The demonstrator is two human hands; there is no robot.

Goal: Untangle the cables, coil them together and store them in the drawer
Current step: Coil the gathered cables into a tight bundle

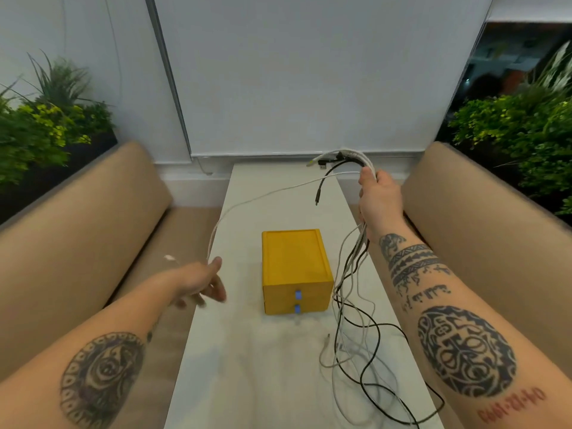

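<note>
— So, where does the job stand, starting at the hands?
— Mid-untangle. Right hand (376, 196) is raised above the tabletop (263, 382), fist closed round a bundle of cables (362, 159), white and black together. Their plug ends poke out over the top of the fist. The rest hangs down and spills in loose, crossed loops on the tabletop near its right edge.
— And the other hand?
— Left hand (202, 283) is low and blurred, fingers loosely spread. One white cable (278, 189) arcs over to it from the bundle, a plug showing just behind the wrist. Whether the fingers nip it cannot be told.
— The drawer?
— Yellow drawer box (294, 264) sits mid-tabletop between the two hands, both drawers closed, blue pulls facing the camera. Nothing is stowed, as far as shows.
— What's left?
— By my reading, most of it: one strand looks to be getting teased free, the loops on the tabletop look snarled, no coil is formed, and a drawer has yet to be opened
</note>
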